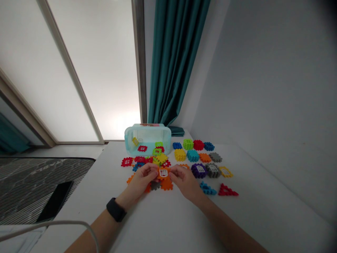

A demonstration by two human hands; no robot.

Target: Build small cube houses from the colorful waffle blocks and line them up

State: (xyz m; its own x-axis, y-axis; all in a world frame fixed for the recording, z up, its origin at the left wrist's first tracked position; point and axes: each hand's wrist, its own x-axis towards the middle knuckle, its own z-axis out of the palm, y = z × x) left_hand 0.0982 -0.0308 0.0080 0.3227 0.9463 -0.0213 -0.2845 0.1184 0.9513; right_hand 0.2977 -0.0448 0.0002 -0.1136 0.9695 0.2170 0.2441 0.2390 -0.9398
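An orange building tile with a white window insert (163,173) is held up between both hands over the white table. My left hand (144,177), with a black watch on the wrist, pinches its left edge. Fingers of my right hand (184,179) close on its right edge. Below and behind the tile lie loose orange pieces (166,184) and a grey piece (155,185), partly covered by my hands. Just beyond is a mixed pile of red tiles (127,161), yellow pieces (162,157) and blue ones.
A clear turquoise bin (126,140) lies on its side at the back, a few tiles inside. To the right stand sorted stacks, including purple window tiles (199,170), with a blue triangle (207,188) and red triangle (228,190) nearer. A white cable (65,222) crosses the lower left.
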